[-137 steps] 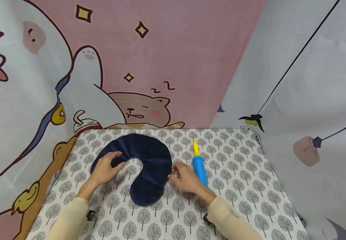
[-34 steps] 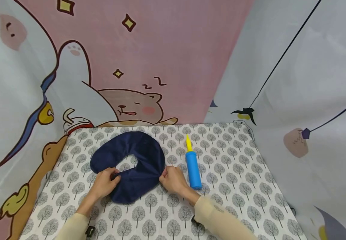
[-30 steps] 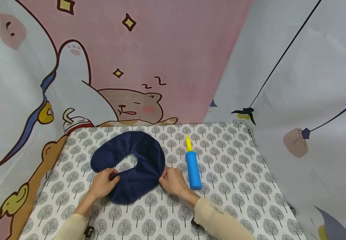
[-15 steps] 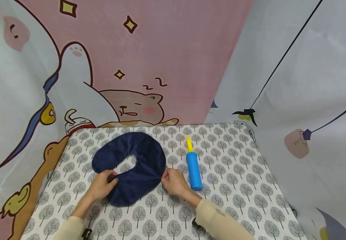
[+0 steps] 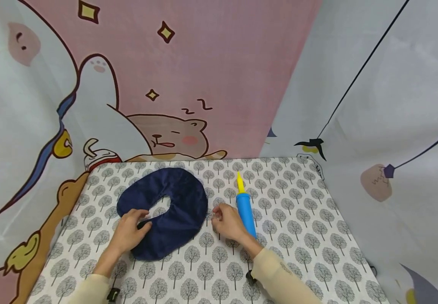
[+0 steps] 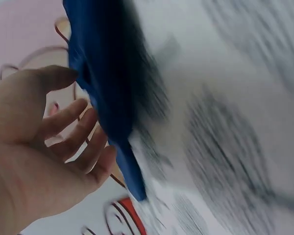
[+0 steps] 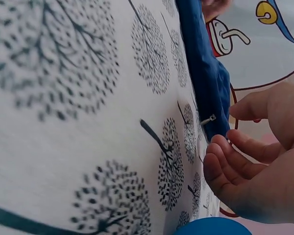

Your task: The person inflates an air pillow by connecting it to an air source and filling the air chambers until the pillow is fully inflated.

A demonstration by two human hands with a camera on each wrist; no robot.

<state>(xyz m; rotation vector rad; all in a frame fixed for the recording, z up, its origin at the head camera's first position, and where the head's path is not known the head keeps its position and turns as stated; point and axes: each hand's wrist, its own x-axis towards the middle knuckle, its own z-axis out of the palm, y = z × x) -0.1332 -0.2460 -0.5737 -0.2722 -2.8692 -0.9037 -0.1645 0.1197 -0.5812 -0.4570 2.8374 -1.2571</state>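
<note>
A navy, flat, U-shaped neck pillow (image 5: 182,211) lies on the tree-print cloth in the head view, its two ends curving close to each other at the left. My left hand (image 5: 127,230) is at those ends, fingers spread and relaxed; its thumb tip is right at the fabric in the left wrist view. My right hand (image 5: 228,221) is just off the pillow's right edge, fingers loosely curved around nothing. A small metal zipper pull (image 7: 208,119) hangs from the pillow's edge near my right fingertips in the right wrist view.
A blue hand air pump (image 5: 245,211) with a yellow nozzle (image 5: 240,182) lies just right of my right hand, its lower end partly behind the wrist. The cloth-covered table (image 5: 302,261) ends against printed curtains (image 5: 241,84) at the back and sides.
The pillow's near arm has swung left since the oldest frame, narrowing its opening. My right hand pinched the right edge half a second ago and has let go, moving right. My left fingers have spread.
</note>
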